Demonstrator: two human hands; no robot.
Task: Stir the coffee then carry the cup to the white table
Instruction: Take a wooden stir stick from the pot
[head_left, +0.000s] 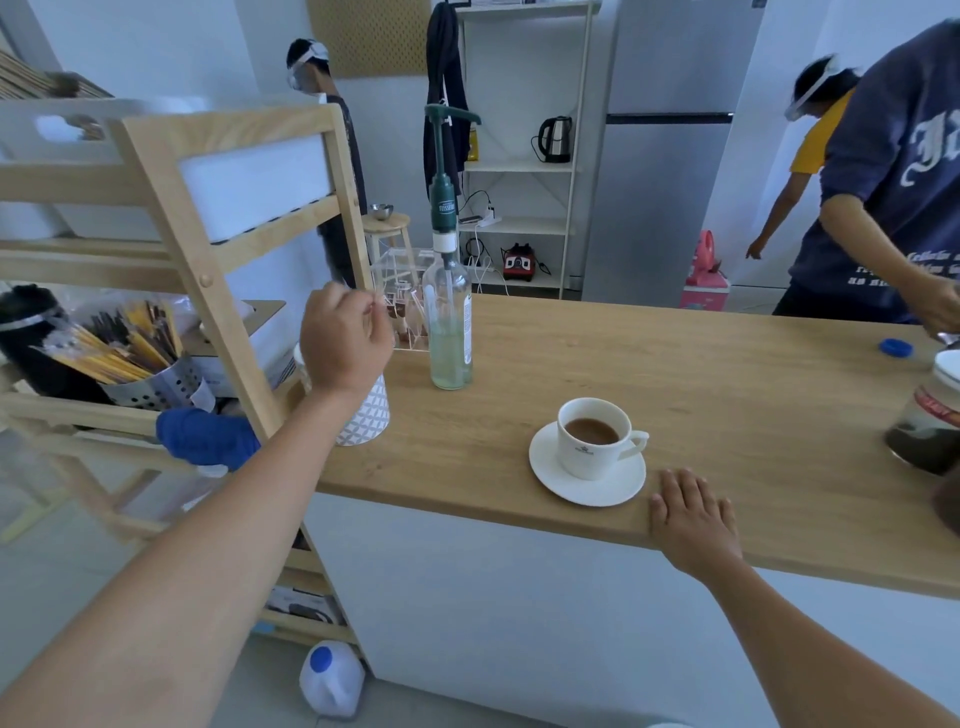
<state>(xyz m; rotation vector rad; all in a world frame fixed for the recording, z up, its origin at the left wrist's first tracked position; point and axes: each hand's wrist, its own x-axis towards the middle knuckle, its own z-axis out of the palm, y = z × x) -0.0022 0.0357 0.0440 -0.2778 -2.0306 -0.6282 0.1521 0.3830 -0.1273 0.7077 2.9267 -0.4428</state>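
A white cup of brown coffee stands on a white saucer near the front edge of the wooden counter. My right hand lies flat on the counter's edge just right of the saucer, fingers apart and holding nothing. My left hand hovers over a white patterned container at the counter's left end. Its fingers are pinched together on what looks like a thin pale stir stick.
A glass bottle with a green pump and a clear acrylic box stand behind the cup. A wooden shelf rack with a cutlery holder is on the left. A dark jar and a blue cap sit at right. Three persons stand beyond the counter.
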